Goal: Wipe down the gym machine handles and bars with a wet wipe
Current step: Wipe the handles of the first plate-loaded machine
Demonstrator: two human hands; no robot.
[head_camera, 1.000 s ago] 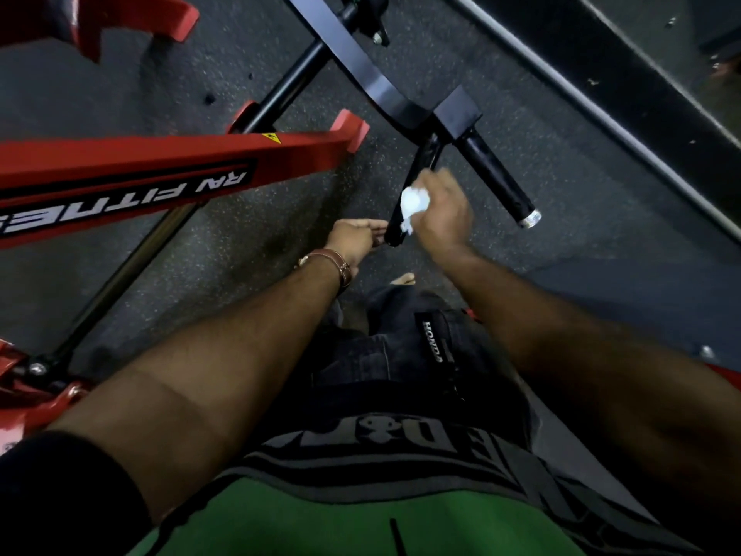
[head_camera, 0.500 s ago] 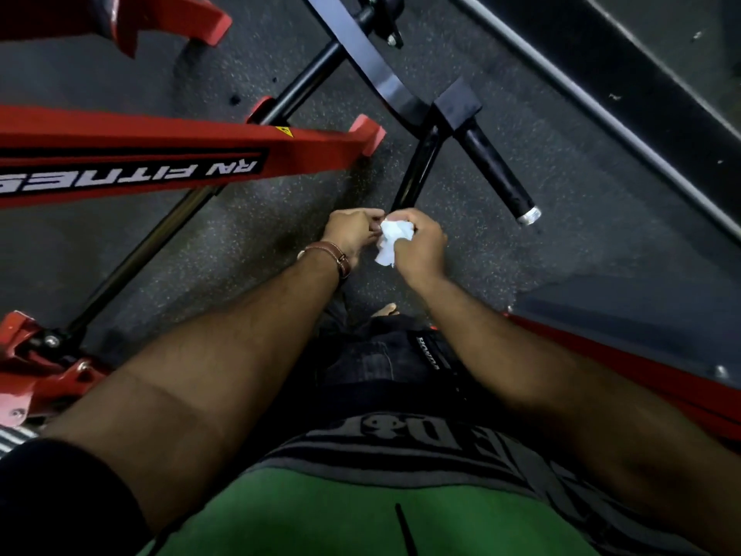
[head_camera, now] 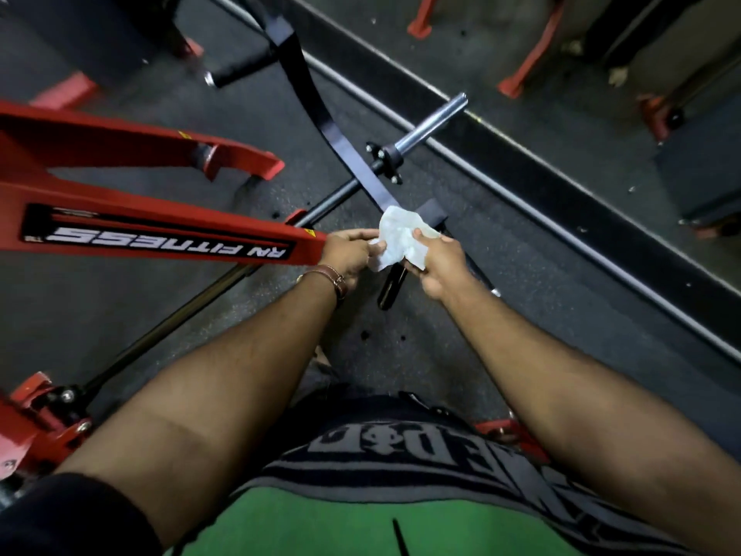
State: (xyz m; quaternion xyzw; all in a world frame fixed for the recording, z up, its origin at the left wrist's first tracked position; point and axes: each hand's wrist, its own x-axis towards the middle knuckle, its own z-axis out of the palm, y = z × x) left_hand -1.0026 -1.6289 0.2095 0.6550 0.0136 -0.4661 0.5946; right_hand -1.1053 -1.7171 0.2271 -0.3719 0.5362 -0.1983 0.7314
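hands: left hand (head_camera: 348, 254), right hand (head_camera: 440, 263) | pinching wet wipe (head_camera: 399, 238) | handle (head_camera: 391, 284) seemingly untouched

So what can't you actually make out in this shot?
- Head view: the black handle shows only its lower end; the wet wipe and both hands cover the rest.
- The second handle behind the right hand is almost wholly hidden.
- Upper left, another handle is blurred.
- The red frame is cut off by the left edge.
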